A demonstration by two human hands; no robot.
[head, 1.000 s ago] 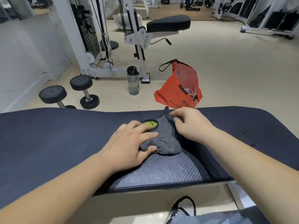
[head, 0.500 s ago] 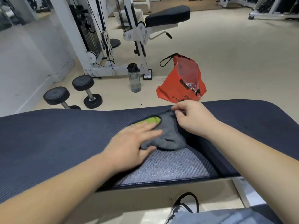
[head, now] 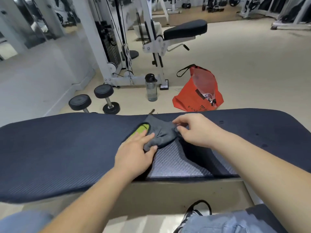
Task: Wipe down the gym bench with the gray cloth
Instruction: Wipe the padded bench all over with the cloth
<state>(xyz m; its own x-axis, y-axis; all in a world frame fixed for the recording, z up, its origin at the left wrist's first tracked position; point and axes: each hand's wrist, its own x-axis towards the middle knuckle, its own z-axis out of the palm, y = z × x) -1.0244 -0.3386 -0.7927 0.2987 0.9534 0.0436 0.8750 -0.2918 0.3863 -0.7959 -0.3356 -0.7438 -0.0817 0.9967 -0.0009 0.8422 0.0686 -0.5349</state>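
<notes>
Status: gray cloth [head: 162, 134] sits mid-bench on the dark pad [head: 50, 148], its far corner reaching the pad's far edge, with a green patch [head: 142, 130] showing at its left side. Our left hand [head: 134, 152] lies over the cloth's left edge, fingers fairly straight on top and thumb tucked against the near corner, so a fold of fabric is pinched between them. Our right hand [head: 196, 130] has curled fingers nipping the right edge between thumb and fingertips. We read this as spreading and squaring up the cloth before the first pass: a hand on each side tensions it flat, which gives more contact area than a wad. It's over the lighter textured section [head: 176, 163] of the pad, likely where we start. No wiping stroke is done yet by the look of it. Versus half a second ago: same two grips on the same edges, the cloth looks pulled a bit wider and flatter, and the right fingertips are lifted slightly. The view has tipped up, so more floor shows: water bottle [head: 151, 89], red bag [head: 198, 93], dumbbells [head: 94, 101].
</notes>
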